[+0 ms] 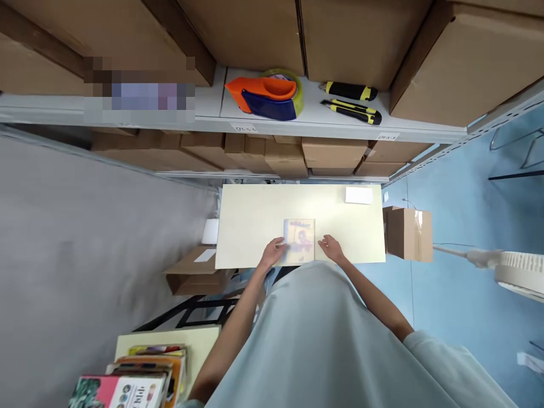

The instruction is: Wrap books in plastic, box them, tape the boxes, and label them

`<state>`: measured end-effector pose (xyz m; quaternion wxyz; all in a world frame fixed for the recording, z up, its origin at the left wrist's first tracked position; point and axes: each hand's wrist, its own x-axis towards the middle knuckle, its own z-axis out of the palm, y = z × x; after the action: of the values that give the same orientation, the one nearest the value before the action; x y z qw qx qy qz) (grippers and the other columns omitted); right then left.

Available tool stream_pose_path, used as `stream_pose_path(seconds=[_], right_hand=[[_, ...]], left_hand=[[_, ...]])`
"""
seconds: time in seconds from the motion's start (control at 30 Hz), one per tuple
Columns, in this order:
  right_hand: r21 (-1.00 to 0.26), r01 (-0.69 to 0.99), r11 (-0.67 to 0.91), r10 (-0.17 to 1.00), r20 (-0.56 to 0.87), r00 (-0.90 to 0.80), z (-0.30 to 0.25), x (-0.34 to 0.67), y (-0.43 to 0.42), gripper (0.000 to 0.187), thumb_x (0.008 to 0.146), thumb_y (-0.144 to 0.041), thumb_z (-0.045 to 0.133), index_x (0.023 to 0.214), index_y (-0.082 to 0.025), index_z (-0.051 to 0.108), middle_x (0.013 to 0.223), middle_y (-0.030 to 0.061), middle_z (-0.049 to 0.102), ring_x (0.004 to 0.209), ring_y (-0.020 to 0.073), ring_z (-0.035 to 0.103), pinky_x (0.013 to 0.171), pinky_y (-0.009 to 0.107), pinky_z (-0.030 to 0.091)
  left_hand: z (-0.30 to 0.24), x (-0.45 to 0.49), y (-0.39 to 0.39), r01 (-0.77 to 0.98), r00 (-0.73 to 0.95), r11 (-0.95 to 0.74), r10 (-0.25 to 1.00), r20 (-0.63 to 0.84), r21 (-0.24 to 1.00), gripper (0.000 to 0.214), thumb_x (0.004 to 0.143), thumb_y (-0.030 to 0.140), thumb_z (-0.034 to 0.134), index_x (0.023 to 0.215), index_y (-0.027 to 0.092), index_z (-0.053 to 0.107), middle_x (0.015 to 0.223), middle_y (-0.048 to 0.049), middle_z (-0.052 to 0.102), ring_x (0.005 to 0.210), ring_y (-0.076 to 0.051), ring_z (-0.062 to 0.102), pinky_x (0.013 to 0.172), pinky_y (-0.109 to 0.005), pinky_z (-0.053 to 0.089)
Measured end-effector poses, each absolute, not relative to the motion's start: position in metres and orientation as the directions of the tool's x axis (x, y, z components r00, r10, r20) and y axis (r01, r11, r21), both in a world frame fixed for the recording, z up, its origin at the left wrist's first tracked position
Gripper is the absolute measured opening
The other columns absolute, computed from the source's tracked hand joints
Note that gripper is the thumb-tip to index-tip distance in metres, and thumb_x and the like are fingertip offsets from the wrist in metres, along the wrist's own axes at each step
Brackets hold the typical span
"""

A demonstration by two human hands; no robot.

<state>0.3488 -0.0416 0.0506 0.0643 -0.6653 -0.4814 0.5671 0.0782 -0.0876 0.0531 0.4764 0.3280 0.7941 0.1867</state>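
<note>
A book (300, 235) with a pale yellow and bluish-purple cover lies flat near the front edge of the cream table (250, 209). At its left edge is my left hand (272, 252), fingers apart and curved, their tips touching or just over the cover; which of the two I cannot tell. Just off the right edge hovers my right hand (331, 248), holding nothing, with thumb and fingers apart. The cover's print is washed out and unreadable.
A white paper stack (358, 195) sits at the table's back right. Above are shelves with cartons, a tape dispenser (267, 97) and box cutters (351, 102). A carton (410, 234) and a white fan (521, 275) stand right. Stacked books (127, 388) lie lower left, below an open box (198, 272).
</note>
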Motion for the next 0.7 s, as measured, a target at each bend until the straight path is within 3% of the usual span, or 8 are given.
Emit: stream_pose_path(seconds=[0.23,0.33,0.47,0.6,0.7], right_hand=[[-0.595,0.373,-0.711,0.622,-0.781,-0.060,0.022,0.318,-0.052,0.041,0.082,-0.052,0.079,0.104,-0.017,0.077,0.114,0.0155,0.080,0.114,0.0339,0.074,0.098,0.043,0.059],[-0.595,0.289,-0.750,0.603,-0.795,-0.072,0.019,0.312,-0.052,0.048,0.072,-0.051,0.084,0.104,-0.016,0.074,0.109,0.0145,0.080,0.105,0.0341,0.075,0.090,0.044,0.061],[-0.644,0.176,-0.744,0.631,-0.765,-0.133,0.029,0.308,-0.054,0.049,0.069,-0.046,0.086,0.108,-0.019,0.074,0.105,0.0079,0.082,0.096,0.0282,0.077,0.084,0.039,0.062],[-0.692,0.123,-0.711,0.673,-0.721,-0.163,0.054,0.302,-0.053,0.044,0.066,-0.047,0.089,0.096,-0.019,0.075,0.094,0.0058,0.081,0.091,0.0285,0.076,0.083,0.040,0.062],[-0.730,0.086,-0.678,0.705,-0.679,-0.204,0.083,0.301,-0.049,0.052,0.066,-0.053,0.090,0.103,-0.019,0.076,0.097,0.0061,0.082,0.094,0.0296,0.077,0.084,0.041,0.062]], left_hand=[[0.026,0.083,-0.097,0.344,-0.280,0.730,0.680,-0.678,0.591,0.054,0.073,0.037,0.086,0.123,0.018,0.076,0.142,-0.0179,0.072,0.128,-0.034,0.071,0.107,-0.041,0.055],[0.022,0.086,-0.097,0.304,-0.206,0.731,0.676,-0.707,0.611,0.055,0.070,0.037,0.088,0.121,0.018,0.077,0.135,-0.0166,0.076,0.126,-0.035,0.072,0.108,-0.042,0.055],[0.024,0.094,-0.096,0.215,-0.109,0.729,0.679,-0.725,0.650,0.054,0.071,0.041,0.089,0.119,0.019,0.079,0.126,-0.0140,0.081,0.122,-0.035,0.074,0.106,-0.043,0.057],[0.036,0.085,-0.094,0.115,-0.122,0.719,0.695,-0.708,0.686,0.063,0.077,0.050,0.088,0.129,0.018,0.074,0.146,-0.0199,0.070,0.132,-0.036,0.069,0.114,-0.045,0.053],[0.053,0.068,-0.088,0.033,-0.141,0.694,0.716,-0.684,0.720,0.076,0.081,0.062,0.085,0.141,0.018,0.066,0.152,-0.0232,0.065,0.141,-0.035,0.063,0.119,-0.048,0.049]])
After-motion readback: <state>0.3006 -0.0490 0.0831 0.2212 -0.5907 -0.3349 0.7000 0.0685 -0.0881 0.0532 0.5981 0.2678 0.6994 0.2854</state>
